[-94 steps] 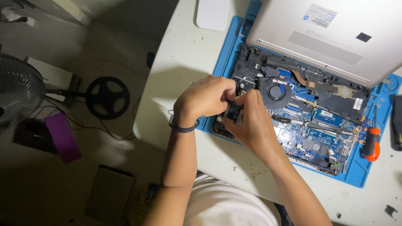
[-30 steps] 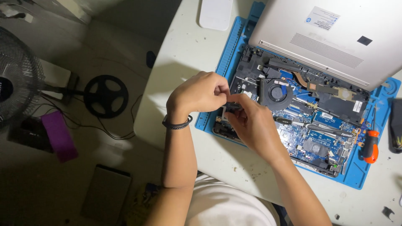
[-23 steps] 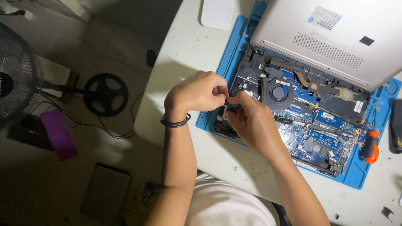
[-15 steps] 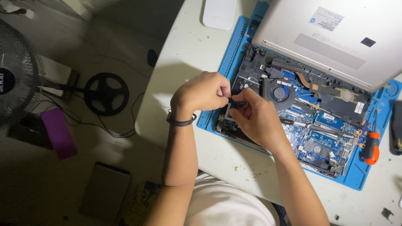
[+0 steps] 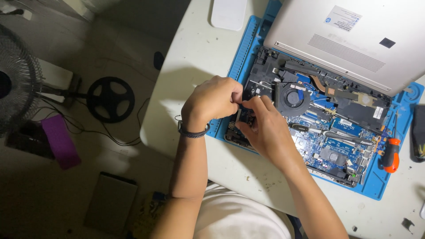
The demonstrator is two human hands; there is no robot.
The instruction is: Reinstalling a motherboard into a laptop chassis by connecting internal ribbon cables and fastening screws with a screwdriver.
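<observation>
Opened laptop [image 5: 318, 115] lies on a blue work mat [image 5: 241, 62] on the white table [image 5: 186, 102]. Its silver bottom cover [image 5: 349, 40] is already off and rests propped over the far half of the chassis. Board, round cooling fan [image 5: 292, 98] and copper heat pipe all exposed, so the opening-up stage looks done.

Both hands meet at the near left corner of the chassis, just beside the fan. Left hand [image 5: 212, 102], dark band on the wrist, is curled tight with the fingers pinched narrow. Right hand [image 5: 265, 128] faces it, thumb and forefinger closed to a narrow pinch as well. Between the two pinches sits a small dark part [image 5: 239, 116], thin and upright, at the corner of the laptop. Whether it is a connector, a cable end or a bracket is too small to tell. Cannot say whether it is free of the board or seated in it.

Judgement: work is mid-way, at a fine step on one small component. Fan, heat pipe and main board all appear in place, nothing else lifted out onto the mat.

An orange-handled screwdriver [image 5: 391, 155] lies on the mat's right edge, well apart from both hands. A white flat device [image 5: 228, 13] sits at the table's far edge. A standing fan [image 5: 17, 84] is on the floor to the left.
</observation>
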